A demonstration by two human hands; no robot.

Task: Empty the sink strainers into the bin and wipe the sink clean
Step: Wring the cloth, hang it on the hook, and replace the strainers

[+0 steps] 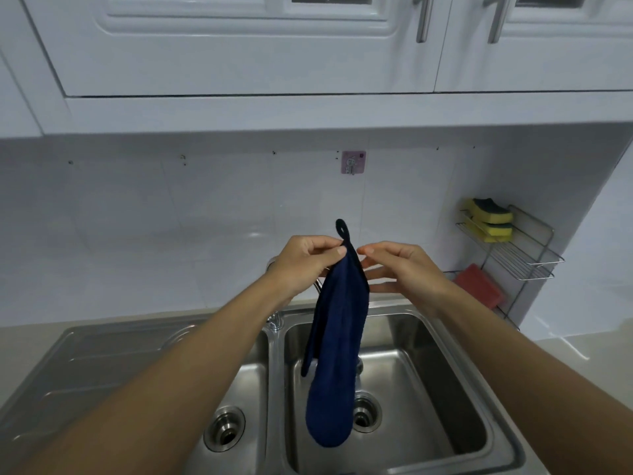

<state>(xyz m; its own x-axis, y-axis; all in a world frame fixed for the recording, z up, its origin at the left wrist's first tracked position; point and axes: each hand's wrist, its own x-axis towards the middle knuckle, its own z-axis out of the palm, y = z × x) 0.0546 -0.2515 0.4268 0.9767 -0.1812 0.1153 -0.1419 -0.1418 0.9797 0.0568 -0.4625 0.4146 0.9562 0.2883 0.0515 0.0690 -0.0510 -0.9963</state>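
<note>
the left hand [308, 258] pinches the top corner of a dark blue cloth [334, 341] just under its hanging loop, and the cloth hangs straight down over the right basin of the steel sink [455, 368]. the right hand [397, 269] is at three o'clock from that corner, fingers spread and loose, touching or almost touching the cloth's edge; which one cannot be told. both drains show, the left strainer [224, 428] at seven o'clock from the cloth's tip and the right strainer [366, 413] just beside it at three o'clock. a pink wall hook [353, 162] sits at twelve o'clock above the loop. this looks like the wiping stage, either starting or ending. next, the right hand likely needs to take the loop or bunch the cloth.
</note>
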